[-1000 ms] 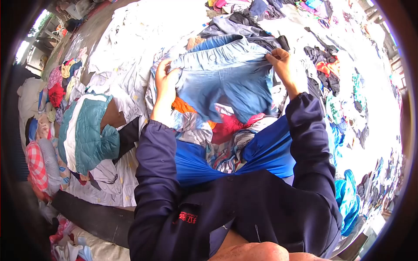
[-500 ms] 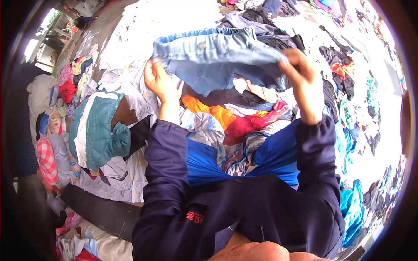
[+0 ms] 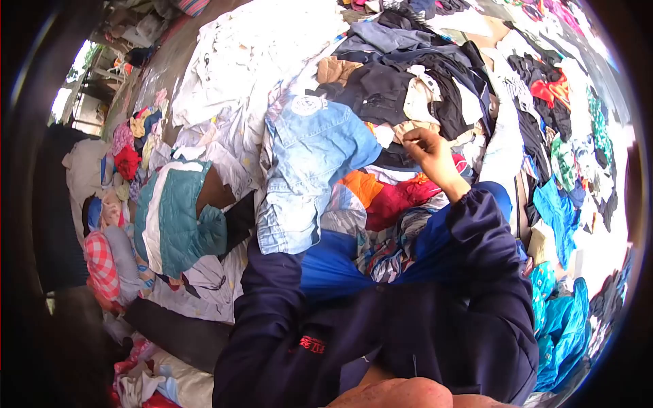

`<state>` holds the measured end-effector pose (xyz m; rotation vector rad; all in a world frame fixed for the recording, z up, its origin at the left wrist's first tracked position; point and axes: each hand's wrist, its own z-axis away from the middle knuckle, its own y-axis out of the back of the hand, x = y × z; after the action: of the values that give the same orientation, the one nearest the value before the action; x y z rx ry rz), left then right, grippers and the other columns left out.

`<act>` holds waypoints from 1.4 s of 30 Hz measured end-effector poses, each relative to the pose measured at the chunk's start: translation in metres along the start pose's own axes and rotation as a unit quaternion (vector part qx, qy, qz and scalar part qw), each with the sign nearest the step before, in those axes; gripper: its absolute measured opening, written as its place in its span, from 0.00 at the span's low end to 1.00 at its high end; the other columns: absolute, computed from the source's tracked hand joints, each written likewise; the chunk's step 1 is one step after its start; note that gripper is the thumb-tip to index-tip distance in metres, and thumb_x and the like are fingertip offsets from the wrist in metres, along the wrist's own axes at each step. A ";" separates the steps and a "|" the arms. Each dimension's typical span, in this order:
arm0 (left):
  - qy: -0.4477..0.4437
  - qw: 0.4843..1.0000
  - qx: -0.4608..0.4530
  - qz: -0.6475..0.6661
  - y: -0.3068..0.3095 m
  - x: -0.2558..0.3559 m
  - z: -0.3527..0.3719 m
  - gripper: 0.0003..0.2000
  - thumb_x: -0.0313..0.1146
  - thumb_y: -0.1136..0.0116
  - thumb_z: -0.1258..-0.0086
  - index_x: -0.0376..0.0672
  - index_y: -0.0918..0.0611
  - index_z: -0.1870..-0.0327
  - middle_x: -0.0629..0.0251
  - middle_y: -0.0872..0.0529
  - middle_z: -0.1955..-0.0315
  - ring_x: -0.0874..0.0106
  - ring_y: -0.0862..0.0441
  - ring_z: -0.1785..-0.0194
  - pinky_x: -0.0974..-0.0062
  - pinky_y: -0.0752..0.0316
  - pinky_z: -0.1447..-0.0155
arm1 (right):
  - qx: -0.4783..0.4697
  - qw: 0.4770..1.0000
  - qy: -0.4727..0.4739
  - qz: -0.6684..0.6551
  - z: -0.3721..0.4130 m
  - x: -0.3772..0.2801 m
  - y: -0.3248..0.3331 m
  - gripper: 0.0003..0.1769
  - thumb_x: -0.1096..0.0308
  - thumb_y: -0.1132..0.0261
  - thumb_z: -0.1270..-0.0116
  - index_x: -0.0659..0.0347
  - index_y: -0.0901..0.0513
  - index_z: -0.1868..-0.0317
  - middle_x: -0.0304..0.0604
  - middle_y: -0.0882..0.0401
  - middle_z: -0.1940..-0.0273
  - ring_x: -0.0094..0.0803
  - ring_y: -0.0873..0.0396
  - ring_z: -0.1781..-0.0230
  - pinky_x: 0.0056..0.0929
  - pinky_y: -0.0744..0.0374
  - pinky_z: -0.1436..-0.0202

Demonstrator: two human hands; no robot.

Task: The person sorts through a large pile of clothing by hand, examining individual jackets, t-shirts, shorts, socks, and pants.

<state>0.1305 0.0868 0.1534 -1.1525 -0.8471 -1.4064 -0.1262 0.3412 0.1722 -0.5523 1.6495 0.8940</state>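
A pair of light-blue denim shorts (image 3: 316,139) hangs over the end of my left sleeve (image 3: 275,272), with a round white print near its top edge. My left hand is behind the denim and its fingers are hidden; the shorts appear held up by it. To the right of the shorts, my right hand (image 3: 432,156) is raised with loosely bent fingers and nothing visible in them. Below it, orange cloth (image 3: 360,185) and red cloth (image 3: 401,200) lie between my knees, beside striped cloth (image 3: 394,251).
A teal padded garment with a white band (image 3: 177,217) lies at my left. White cloths (image 3: 252,47) spread ahead, beside a heap of dark clothes (image 3: 381,88). More piles lie to the right, including turquoise cloth (image 3: 564,333). A red checked bundle (image 3: 102,258) sits far left.
Both hands held the shorts stretched by the waistband. Now my right hand is off them and has drawn back, while the shorts have swung left and drape over my left hand.
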 end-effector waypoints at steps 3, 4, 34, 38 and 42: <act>-0.095 0.989 -0.099 -0.059 -0.058 0.030 -0.001 0.26 0.43 0.45 0.22 0.31 0.27 0.33 0.47 0.22 0.35 0.58 0.24 0.32 0.64 0.30 0.30 | -0.011 1.000 0.021 -0.018 -0.005 -0.014 -0.001 0.19 0.66 0.29 0.30 0.63 0.20 0.42 0.35 0.19 0.70 0.18 0.21 0.72 0.21 0.24 0.67; -0.123 0.980 -0.136 -0.082 -0.081 0.038 -0.002 0.26 0.43 0.44 0.22 0.31 0.27 0.33 0.47 0.22 0.35 0.57 0.24 0.32 0.64 0.30 0.30 | -0.031 0.999 0.009 -0.005 -0.005 -0.024 0.004 0.23 0.65 0.28 0.30 0.62 0.23 0.39 0.35 0.18 0.68 0.19 0.21 0.71 0.22 0.24 0.66; -0.208 0.741 -0.300 -0.564 -0.064 0.033 0.042 0.31 0.52 0.38 0.30 0.35 0.22 0.37 0.44 0.16 0.42 0.49 0.19 0.37 0.58 0.25 0.34 | 0.398 0.868 0.216 0.205 -0.018 -0.009 0.258 0.12 0.73 0.40 0.29 0.61 0.14 0.49 0.44 0.12 0.56 0.31 0.14 0.59 0.22 0.18 0.59; -0.218 0.749 -0.293 -0.553 -0.060 0.032 0.040 0.30 0.53 0.38 0.31 0.34 0.21 0.38 0.43 0.15 0.45 0.48 0.18 0.39 0.58 0.23 0.36 | 0.158 0.975 -0.132 0.079 -0.085 0.174 0.117 0.12 0.64 0.37 0.30 0.63 0.12 0.57 0.40 0.12 0.62 0.27 0.14 0.67 0.30 0.18 0.63; -0.233 0.759 -0.266 -0.547 -0.050 0.042 0.035 0.30 0.52 0.36 0.31 0.33 0.21 0.40 0.42 0.14 0.49 0.49 0.16 0.42 0.58 0.21 0.40 | -0.006 0.978 -0.167 0.126 -0.037 0.220 -0.044 0.09 0.68 0.32 0.36 0.66 0.12 0.62 0.42 0.14 0.73 0.29 0.15 0.77 0.31 0.18 0.70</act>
<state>0.0903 0.1161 0.2084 -1.5530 -1.7223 -2.4804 -0.1741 0.3068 -0.0474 -0.1863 1.4254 1.1159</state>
